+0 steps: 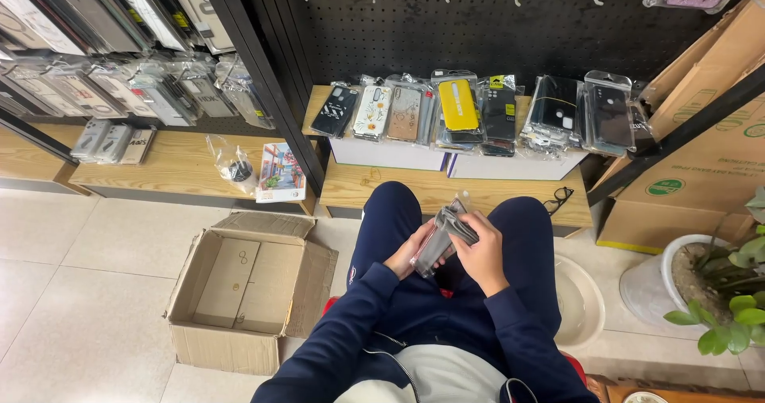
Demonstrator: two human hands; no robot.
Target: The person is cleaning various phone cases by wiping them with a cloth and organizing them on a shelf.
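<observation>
Biggest thing in view is the black pegboard wall point(446, 29) up top, with racks of packaged phone cases point(119, 44) hanging off to the left. Below it runs a long wooden shelf point(183, 168), and on the part straight ahead two white boxes point(390, 154) carry a row of bagged phone cases point(470, 112), a yellow one in the middle. On the right lean big brown cardboard cartons point(709, 156), and a potted plant point(717, 291) sits in the corner. An open cardboard box point(247, 291) stands on the tiled floor just left of the person's knees.

The person is seated in dark blue trousers and a dark blue jacket, knees pointing at the shelf. A pair of glasses point(559, 199) lies on the shelf by the right knee.

Now the small stuff: both hands are up over the lap. The left hand point(405, 253) is curled under a grey phone case in a clear bag point(442, 236), gripping its lower end, and the right hand point(482, 248) is closed over its upper side, fingers wrapped on it. So the case sits between the two hands, tilted, right above the thighs.
</observation>
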